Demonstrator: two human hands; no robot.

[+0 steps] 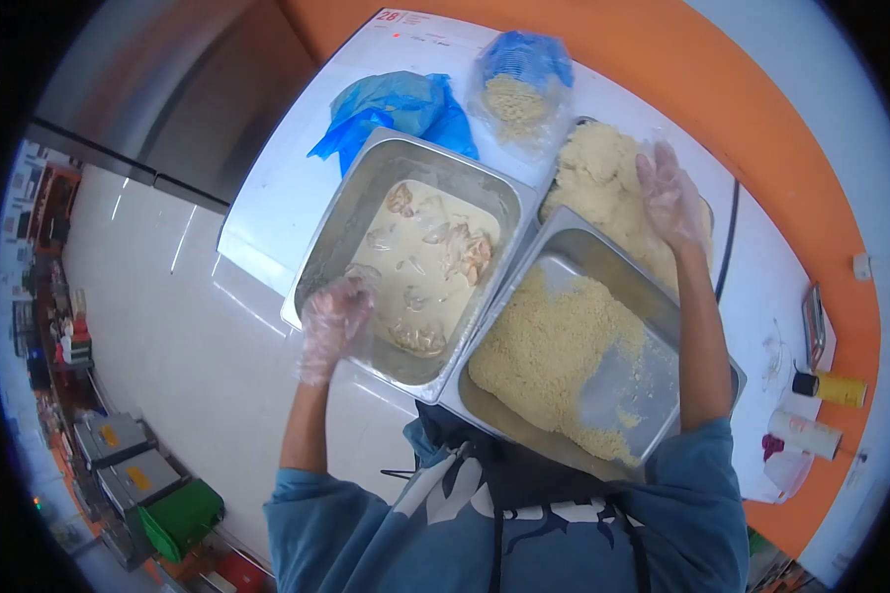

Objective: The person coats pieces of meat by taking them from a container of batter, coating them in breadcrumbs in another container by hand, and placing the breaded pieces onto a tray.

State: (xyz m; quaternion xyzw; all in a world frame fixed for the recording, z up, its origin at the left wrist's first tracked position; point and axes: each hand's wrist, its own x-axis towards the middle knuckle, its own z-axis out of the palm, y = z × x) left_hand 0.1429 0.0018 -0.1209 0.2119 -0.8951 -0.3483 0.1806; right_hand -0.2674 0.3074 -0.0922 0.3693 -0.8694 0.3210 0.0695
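Nearest, rectangular steel pan with loose yellowish crumbs point(554, 346), bare metal showing on its right side. Next to it, deep rectangular steel pan point(512, 203) of pale creamy batter point(405, 257), pieces of raw-looking meat point(468, 255) partly sunk in it. Left hand point(336, 318), clear plastic glove, is at that pan's left side, fingers curled; can't tell if they grip a piece. Beyond the crumb pan, a tray heaped with pale yellow crumbs point(598, 178); right hand point(670, 198), clear glove, is over its right part, fingers released and extended; contact with the heap unclear. Farther, crumpled blue plastic bag point(396, 104) behind the batter pan, and clear-and-blue plastic bag with yellowish contents point(519, 99), both on white tabletop point(277, 193).
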